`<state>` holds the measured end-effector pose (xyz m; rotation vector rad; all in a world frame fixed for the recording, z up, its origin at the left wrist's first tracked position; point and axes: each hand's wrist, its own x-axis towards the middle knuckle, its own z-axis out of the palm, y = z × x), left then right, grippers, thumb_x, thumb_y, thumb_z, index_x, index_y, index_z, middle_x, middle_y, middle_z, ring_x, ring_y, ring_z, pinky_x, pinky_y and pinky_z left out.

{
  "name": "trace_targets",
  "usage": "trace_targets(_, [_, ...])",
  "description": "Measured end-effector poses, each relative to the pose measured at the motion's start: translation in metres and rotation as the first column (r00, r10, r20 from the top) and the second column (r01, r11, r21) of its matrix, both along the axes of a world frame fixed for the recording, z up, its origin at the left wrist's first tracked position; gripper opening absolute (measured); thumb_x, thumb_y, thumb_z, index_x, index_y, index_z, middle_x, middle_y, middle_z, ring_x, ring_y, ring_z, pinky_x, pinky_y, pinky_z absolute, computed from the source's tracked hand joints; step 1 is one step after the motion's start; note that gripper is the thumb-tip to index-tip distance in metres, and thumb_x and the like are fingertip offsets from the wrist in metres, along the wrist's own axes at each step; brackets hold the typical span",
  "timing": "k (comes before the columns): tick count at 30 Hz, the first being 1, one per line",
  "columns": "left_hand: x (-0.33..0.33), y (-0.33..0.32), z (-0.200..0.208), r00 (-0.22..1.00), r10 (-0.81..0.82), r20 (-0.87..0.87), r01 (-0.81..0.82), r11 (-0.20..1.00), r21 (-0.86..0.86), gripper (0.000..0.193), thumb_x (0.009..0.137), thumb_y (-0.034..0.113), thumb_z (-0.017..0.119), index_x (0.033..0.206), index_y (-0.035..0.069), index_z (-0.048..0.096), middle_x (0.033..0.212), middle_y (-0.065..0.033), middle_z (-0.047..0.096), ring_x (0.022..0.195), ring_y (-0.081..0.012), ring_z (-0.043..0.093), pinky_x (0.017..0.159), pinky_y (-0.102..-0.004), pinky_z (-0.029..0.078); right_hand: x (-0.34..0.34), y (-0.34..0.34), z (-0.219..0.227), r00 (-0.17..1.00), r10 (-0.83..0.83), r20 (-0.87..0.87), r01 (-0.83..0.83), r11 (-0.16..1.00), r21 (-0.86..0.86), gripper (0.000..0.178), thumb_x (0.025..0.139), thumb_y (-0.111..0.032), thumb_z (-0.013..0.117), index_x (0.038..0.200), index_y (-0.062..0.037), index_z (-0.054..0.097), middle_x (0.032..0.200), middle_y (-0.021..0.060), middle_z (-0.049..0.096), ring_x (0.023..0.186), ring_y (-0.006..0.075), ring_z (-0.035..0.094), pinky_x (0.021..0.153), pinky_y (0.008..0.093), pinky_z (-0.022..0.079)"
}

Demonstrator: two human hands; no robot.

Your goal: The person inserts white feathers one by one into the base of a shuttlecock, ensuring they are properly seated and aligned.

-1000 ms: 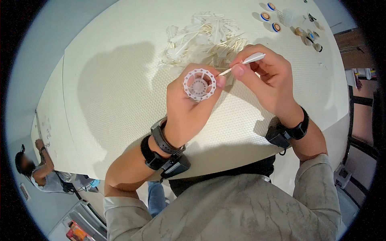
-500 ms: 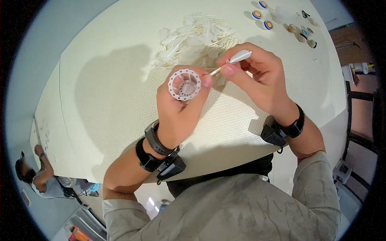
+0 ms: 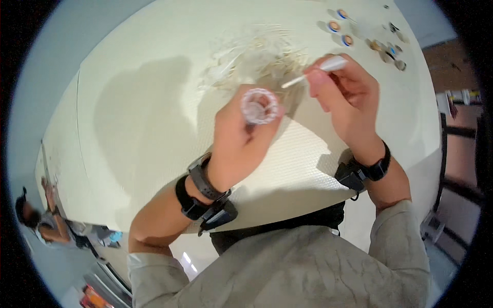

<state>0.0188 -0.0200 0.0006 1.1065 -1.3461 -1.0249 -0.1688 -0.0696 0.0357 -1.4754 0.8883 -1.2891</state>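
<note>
My left hand is wrapped around a small white cup-shaped holder, its round open mouth facing up. The holder's rim is smeared by motion here. To its right, my right hand pinches a white feather between thumb and fingers. The feather's pale bare quill points left toward the holder, and its tip is apart from it. Beyond both hands lies a loose heap of white feathers with pale quills, partly blurred.
Several small round pieces with orange-brown tops and blue edges stand at the far right of the white table. Small odds and ends lie beyond them. Another person sits at the far left edge. Dark shelving stands at right.
The feather's quill has come away from beside my left thumb as my right hand moved right. My left hand has shifted right with the holder.
</note>
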Motion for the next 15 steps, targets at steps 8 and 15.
trace_targets(8, [0.0045,0.0009,0.006,0.982,-0.107,0.159,0.117,0.991,-0.059,0.02,0.09,0.005,0.071,0.106,0.001,0.06,0.088,-0.0048,0.065,0.078,-0.0097,0.06,0.07,-0.0256,0.049,-0.0006,0.0031,-0.0033,0.97,0.005,-0.244,-0.061,0.973,-0.224,0.009,0.089,-0.004,0.074,0.098,-0.002,0.073,0.082,0.0013,0.071,0.068,0.0044,0.056,0.062,0.0201,0.045])
trace_targets(15, [0.0018,0.001,0.0063,0.973,-0.124,0.192,0.138,0.989,-0.057,0.024,0.09,0.006,0.072,0.11,0.001,0.06,0.09,-0.0053,0.065,0.079,-0.0108,0.059,0.072,-0.0264,0.049,-0.0023,0.003,-0.0003,0.958,-0.027,-0.287,-0.045,0.969,-0.242,0.009,0.088,-0.002,0.074,0.096,-0.0027,0.074,0.079,0.001,0.071,0.064,0.0048,0.055,0.058,0.0204,0.044])
